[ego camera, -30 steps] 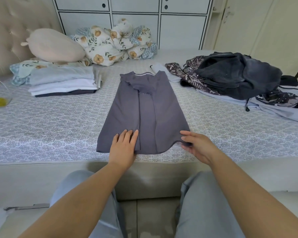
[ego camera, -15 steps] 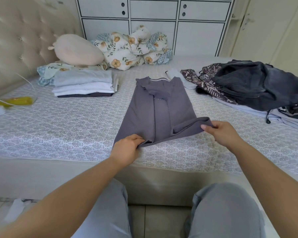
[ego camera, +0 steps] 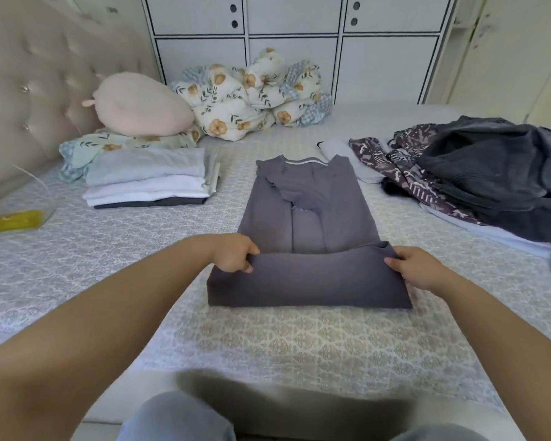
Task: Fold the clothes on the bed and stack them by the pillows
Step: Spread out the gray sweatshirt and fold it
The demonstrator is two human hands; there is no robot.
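The grey shirt point(ego camera: 309, 218) lies mid-bed point(ego camera: 109, 259), its hem turned toward the collar. Left hand point(ego camera: 234, 253) and right hand point(ego camera: 419, 269) pinch the hem corners. The soft, light, limp cloth is probably best held at its edges.

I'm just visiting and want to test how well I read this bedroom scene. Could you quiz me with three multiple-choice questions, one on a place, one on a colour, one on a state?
1. Where is the stack of folded clothes?
A. beside the pillows by the headboard
B. on the floor
C. atop the dark pile

2. What colour is the shirt being folded?
A. yellow
B. grey-purple
C. white

3. What are both hands doing?
A. resting flat
B. gripping the shirt's hem
C. holding a pillow

Answers:
1 A: the stack of folded clothes lies beside the floral pillow.
2 B: the grey-purple shirt.
3 B: left hand and right hand pinch the folded-over hem.
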